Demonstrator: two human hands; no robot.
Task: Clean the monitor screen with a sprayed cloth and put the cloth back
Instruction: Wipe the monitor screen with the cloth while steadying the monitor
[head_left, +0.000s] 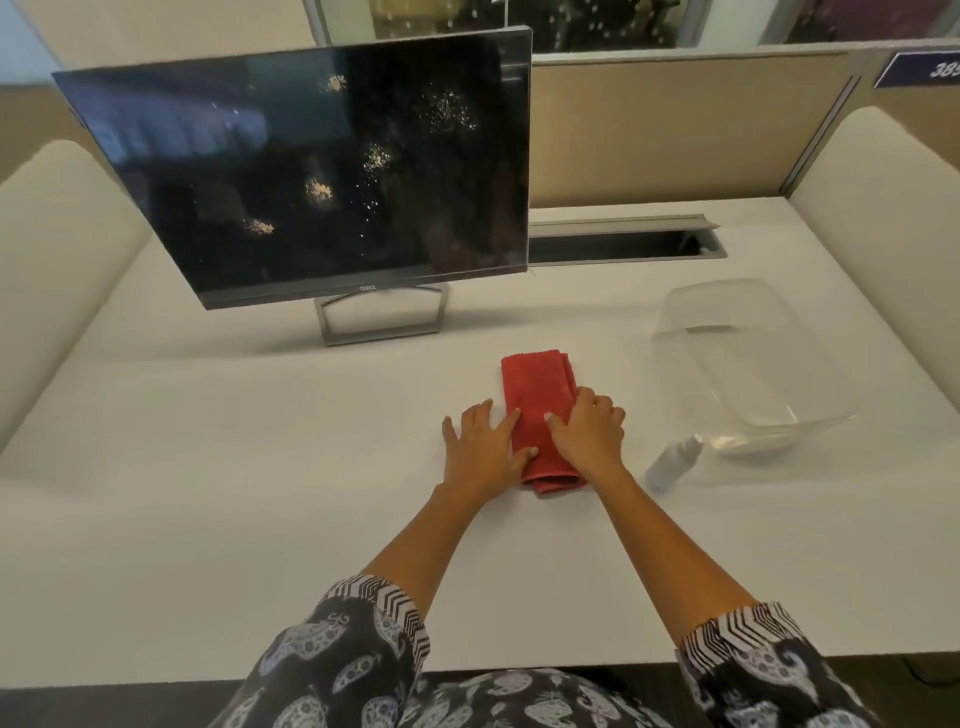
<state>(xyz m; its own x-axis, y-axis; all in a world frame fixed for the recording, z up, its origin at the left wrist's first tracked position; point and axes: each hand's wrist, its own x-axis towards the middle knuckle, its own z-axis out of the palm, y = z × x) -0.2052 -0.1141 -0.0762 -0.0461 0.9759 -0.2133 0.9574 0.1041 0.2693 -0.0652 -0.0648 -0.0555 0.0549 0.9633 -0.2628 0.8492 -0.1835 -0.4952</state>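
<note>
A folded red cloth (535, 387) lies flat on the white desk (260, 467), in front of the dark monitor (311, 171), whose screen carries patches of pale specks. My left hand (480, 449) rests flat with its fingers spread on the cloth's left edge. My right hand (589, 431) presses flat on the cloth's right side. Neither hand has lifted the cloth. A small white spray bottle (672, 462) lies on its side just right of my right hand.
A clear plastic bin (737, 364) stands at the right, behind the spray bottle. The monitor's grey stand (382, 319) sits behind the cloth. A cable slot (623, 241) opens at the desk's back. Beige partitions enclose the desk.
</note>
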